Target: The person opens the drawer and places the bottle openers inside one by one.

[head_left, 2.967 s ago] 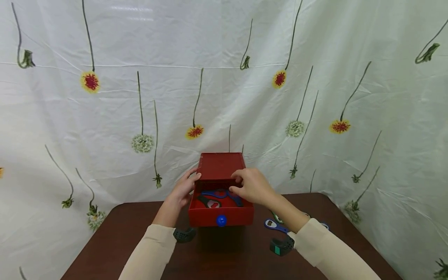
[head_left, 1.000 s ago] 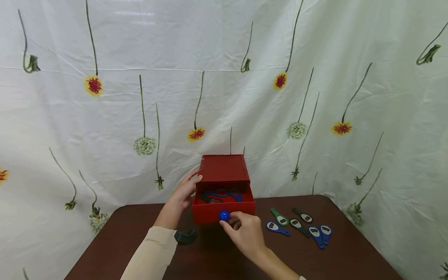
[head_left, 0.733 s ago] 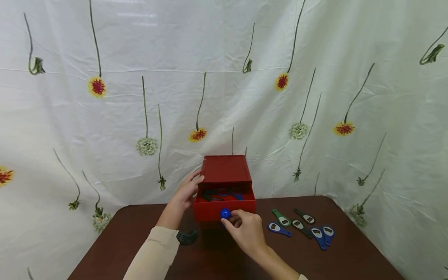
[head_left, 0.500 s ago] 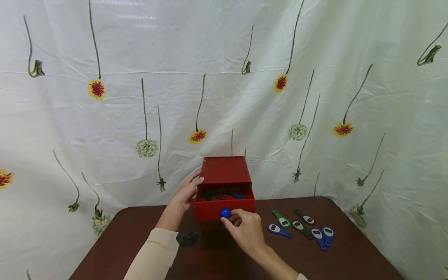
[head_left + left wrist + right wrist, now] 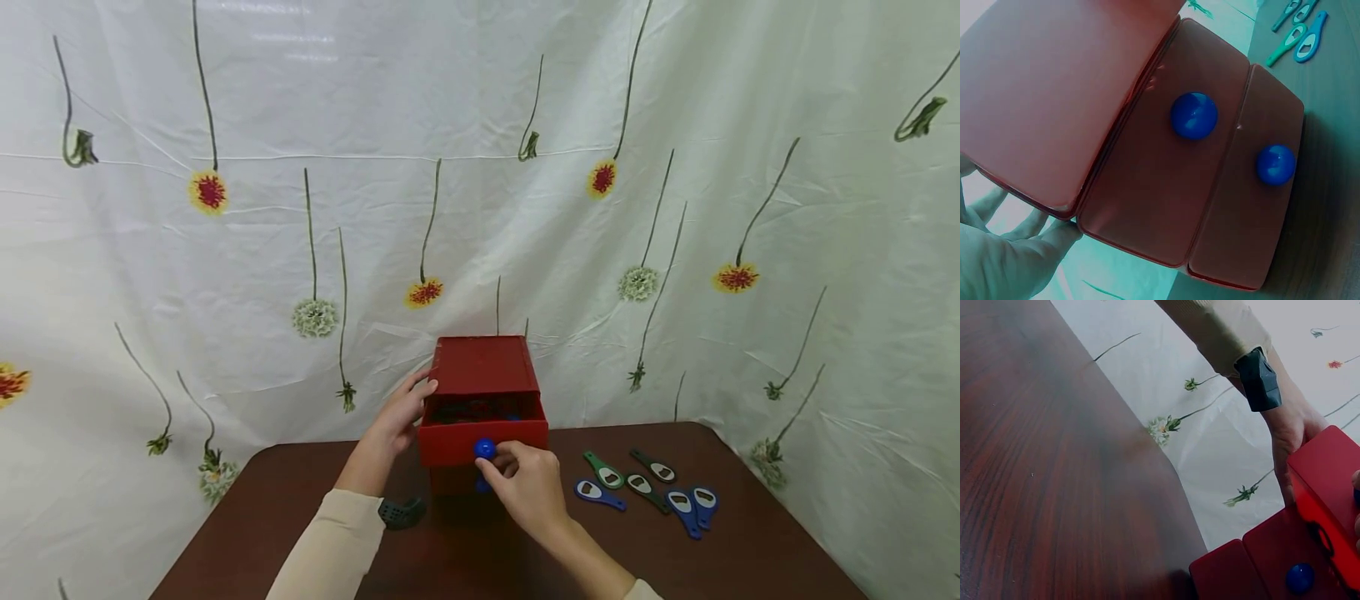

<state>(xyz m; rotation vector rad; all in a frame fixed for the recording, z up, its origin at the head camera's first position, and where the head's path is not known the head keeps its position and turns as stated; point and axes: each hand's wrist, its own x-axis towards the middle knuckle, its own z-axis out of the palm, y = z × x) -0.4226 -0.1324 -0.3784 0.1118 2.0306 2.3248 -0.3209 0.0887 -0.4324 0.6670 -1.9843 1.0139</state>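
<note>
A red drawer cabinet [image 5: 483,365] stands on the dark table, its top drawer [image 5: 446,446] pulled partly out. My right hand [image 5: 534,492] pinches that drawer's blue knob [image 5: 484,448] between thumb and fingers. Against the cabinet's left side rests my left hand [image 5: 393,417], fingers extended along the wall and thumb near the front top edge. Inside the drawer lie bottle openers [image 5: 468,410], mostly in shadow. The left wrist view shows two lower drawers pushed in, with a middle knob [image 5: 1194,115] and a bottom knob [image 5: 1275,165].
To the right lie several loose bottle openers: a light green one [image 5: 603,471], blue ones [image 5: 600,493] and dark ones [image 5: 654,467]. A white flowered cloth [image 5: 480,208] hangs behind the table [image 5: 300,500]. A dark band [image 5: 401,512] sits on my left wrist.
My right hand has moved from over the drawer's inside to its knob. The drawer has slid inward toward the cabinet, and its openers are now more covered. The left hand has stayed.
</note>
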